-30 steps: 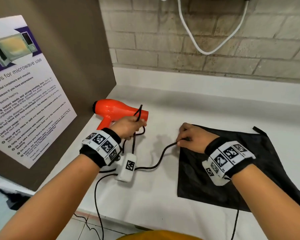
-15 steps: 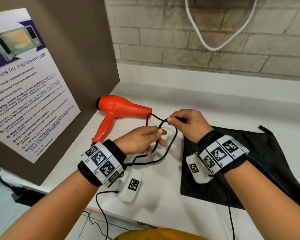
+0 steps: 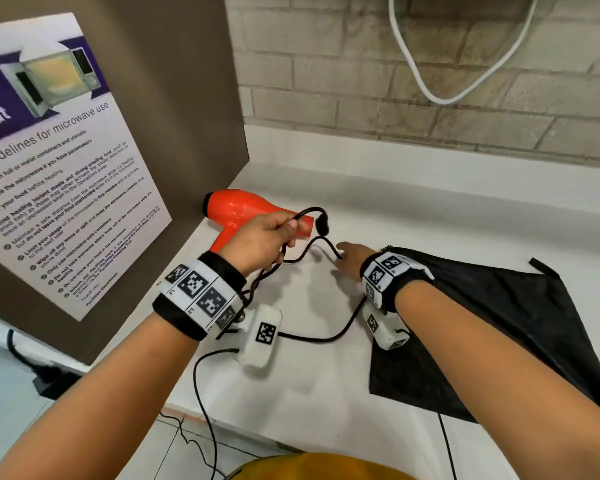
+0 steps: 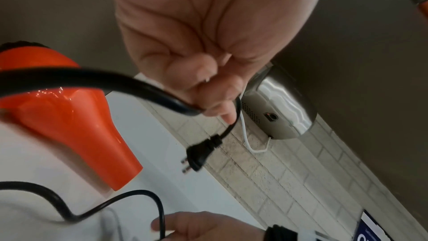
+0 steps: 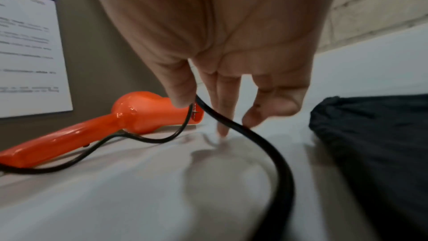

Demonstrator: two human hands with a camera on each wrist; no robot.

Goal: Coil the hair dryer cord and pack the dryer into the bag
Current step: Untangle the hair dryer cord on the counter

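Stretching across the whole scene is a white counter, with a brick wall behind it. On the left stands a brown panel with a big microwave poster stuck on it. A white cable hangs in a loop on the wall, and the left wrist view shows a shiny silver box fixed up there too.

Next biggest is the black bag. It lies flat on the counter at the right, under the right arm.

Then comes the orange hair dryer. It lies on its side on the counter, close to the brown panel, and it is not in the bag.

The black cord runs loose over the counter between the two arms, in bends and loops — it is not wound up neatly yet.

The left hand is lifted just in front of the dryer. Its fingers are curled tight around the cord, close to the end. The little black plug dangles below that hand, with two metal pins showing.

The right hand is low over the counter, beside the bag's left edge. Its fingers point down and hang loose — the cord runs between thumb and fingers, but a firm pinch cannot be seen.
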